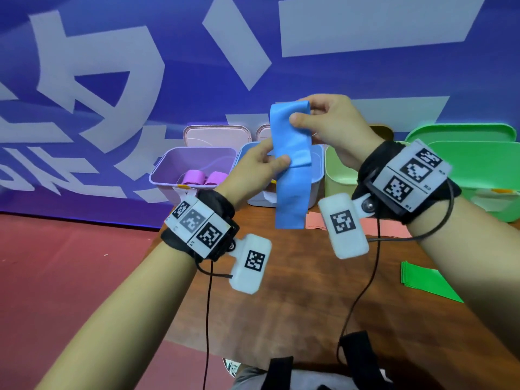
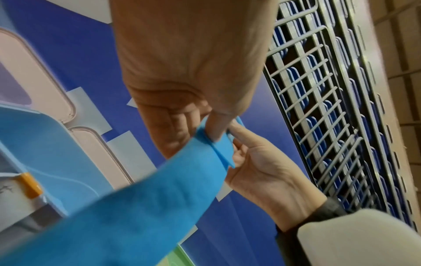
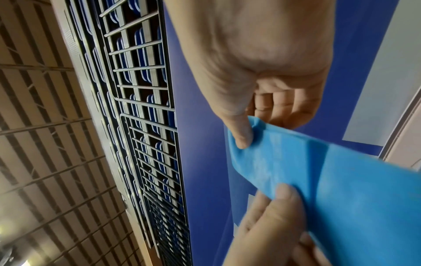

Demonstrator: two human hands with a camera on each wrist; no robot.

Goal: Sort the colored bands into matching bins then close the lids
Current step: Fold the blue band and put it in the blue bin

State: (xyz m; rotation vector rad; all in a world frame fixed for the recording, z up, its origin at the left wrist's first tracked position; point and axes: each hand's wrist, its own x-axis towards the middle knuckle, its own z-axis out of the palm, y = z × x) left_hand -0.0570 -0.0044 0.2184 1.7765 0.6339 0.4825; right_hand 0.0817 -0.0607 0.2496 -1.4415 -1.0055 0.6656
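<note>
The blue band [image 1: 292, 164] hangs before the blue bin [image 1: 317, 175] at twelve o'clock, right hand [image 1: 334, 128] pinching its top, left hand [image 1: 261, 164] pinching mid-length; folding evenly should help it fit.

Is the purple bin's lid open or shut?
Open: the purple bin shows rolled purple bands inside, its lid standing up behind.

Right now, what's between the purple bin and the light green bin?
In the head view, the blue bin sits between the purple bin and the light green bin, partly hidden by the blue band.
</note>
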